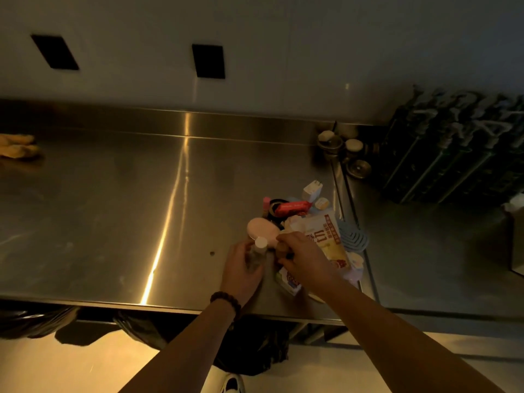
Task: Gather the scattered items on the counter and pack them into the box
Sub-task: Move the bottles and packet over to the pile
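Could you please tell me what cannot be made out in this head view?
- Box: not identifiable in the dim light.
- Item under the right hand: hidden by the fingers.
- Clear bottle in the left hand: contents unreadable.
- Yellow packet: print too small.

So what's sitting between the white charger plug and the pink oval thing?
In the head view, a red snack wrapper lies between the charger plug and the pink oval.

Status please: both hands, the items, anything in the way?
Left hand shut on clear bottle. Right hand reaching into item pile, grip unclear. No box visible. Nothing blocking.
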`<state>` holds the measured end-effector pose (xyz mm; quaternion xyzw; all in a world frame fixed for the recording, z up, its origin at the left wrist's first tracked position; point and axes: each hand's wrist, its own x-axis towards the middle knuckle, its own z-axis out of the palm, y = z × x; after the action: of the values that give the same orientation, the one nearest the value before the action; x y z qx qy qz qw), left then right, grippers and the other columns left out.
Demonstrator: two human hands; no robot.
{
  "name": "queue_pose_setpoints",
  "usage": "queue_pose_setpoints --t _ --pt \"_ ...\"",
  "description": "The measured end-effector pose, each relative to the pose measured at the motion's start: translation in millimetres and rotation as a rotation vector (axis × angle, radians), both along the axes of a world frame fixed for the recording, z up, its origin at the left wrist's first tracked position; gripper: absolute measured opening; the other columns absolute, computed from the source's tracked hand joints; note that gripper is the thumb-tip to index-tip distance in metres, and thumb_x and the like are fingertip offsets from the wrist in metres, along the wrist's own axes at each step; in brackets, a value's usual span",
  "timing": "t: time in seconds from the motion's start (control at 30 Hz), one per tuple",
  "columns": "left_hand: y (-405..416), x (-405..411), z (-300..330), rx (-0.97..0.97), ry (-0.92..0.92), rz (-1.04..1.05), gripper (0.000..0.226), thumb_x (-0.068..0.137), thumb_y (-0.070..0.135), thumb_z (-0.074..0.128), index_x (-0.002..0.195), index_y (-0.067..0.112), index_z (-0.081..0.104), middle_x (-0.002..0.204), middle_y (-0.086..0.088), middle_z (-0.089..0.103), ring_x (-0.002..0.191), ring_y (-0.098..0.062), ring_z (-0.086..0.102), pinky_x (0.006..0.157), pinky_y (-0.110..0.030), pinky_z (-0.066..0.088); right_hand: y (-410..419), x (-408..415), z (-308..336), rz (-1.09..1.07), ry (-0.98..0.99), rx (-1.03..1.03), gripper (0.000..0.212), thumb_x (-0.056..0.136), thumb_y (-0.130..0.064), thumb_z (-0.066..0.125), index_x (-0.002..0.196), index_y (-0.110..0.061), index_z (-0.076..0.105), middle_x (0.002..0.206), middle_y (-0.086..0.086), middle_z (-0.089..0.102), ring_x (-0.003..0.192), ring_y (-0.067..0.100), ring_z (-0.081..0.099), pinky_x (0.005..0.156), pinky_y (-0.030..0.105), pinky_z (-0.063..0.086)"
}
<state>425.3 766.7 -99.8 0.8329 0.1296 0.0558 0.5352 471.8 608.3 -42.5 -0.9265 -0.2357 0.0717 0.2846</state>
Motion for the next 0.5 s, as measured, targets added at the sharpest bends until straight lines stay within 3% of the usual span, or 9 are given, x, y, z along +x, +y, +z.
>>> queue_pose_setpoints --t 0.07,0.2,0.3,0.4,0.5 --pt "-2.0 -0.8 -0.9 0.056 0.005 0.034 0.025 0.085 0.021 0.066 0.108 0.021 0.058 0.103 0.004 0.056 0.091 -0.012 0.056 0.082 -0.030 0.049 0.4 -0.3 0.2 -0.001 -0.017 -0.003 0.031 0.087 -0.011 0.056 0.117 -0.016 0.056 0.114 0.005 0.057 0.103 0.022 0.053 0.088 0.037 0.046" --pt "-11.8 6.0 0.3 0.072 -0.032 0.057 0.010 0.085 0.022 0.065 0.094 0.023 0.065 0.089 0.009 0.061 0.080 -0.001 0.055 0.066 -0.008 0.039 3.4 -0.6 1.6 -0.031 -0.031 0.008 0.025 0.086 -0.009 0.052 0.109 -0.017 0.058 0.105 0.004 0.059 0.094 0.021 0.055 0.080 0.038 0.047" --pt "-19.5 9.6 0.6 0.081 -0.051 0.068 0.011 0.084 0.017 0.065 0.093 0.023 0.066 0.084 0.011 0.059 0.073 0.004 0.051 0.064 -0.002 0.037 3.3 -1.8 1.2 -0.047 -0.021 0.032 0.029 0.086 -0.007 0.053 0.112 -0.020 0.058 0.103 0.002 0.060 0.094 0.019 0.056 0.080 0.035 0.048" --pt "-21.3 6.5 0.0 0.054 -0.056 0.070 0.016 0.084 0.018 0.066 0.094 0.030 0.062 0.085 0.017 0.057 0.084 -0.007 0.057 0.070 -0.009 0.043 0.0 -2.1 -0.1 -0.028 -0.003 0.057 0.029 0.087 -0.011 0.054 0.115 -0.019 0.057 0.107 0.003 0.060 0.097 0.020 0.056 0.081 0.034 0.048" --pt "-16.8 -0.8 0.2 0.090 -0.039 0.069 0.030 0.083 0.027 0.067 0.111 0.026 0.059 0.105 0.006 0.059 0.098 -0.014 0.056 0.083 -0.030 0.049 -7.0 -4.0 1.7 -0.045 -0.046 0.091 0.036 0.088 -0.020 0.058 0.124 -0.018 0.053 0.121 0.003 0.055 0.106 0.019 0.053 0.083 0.029 0.044"
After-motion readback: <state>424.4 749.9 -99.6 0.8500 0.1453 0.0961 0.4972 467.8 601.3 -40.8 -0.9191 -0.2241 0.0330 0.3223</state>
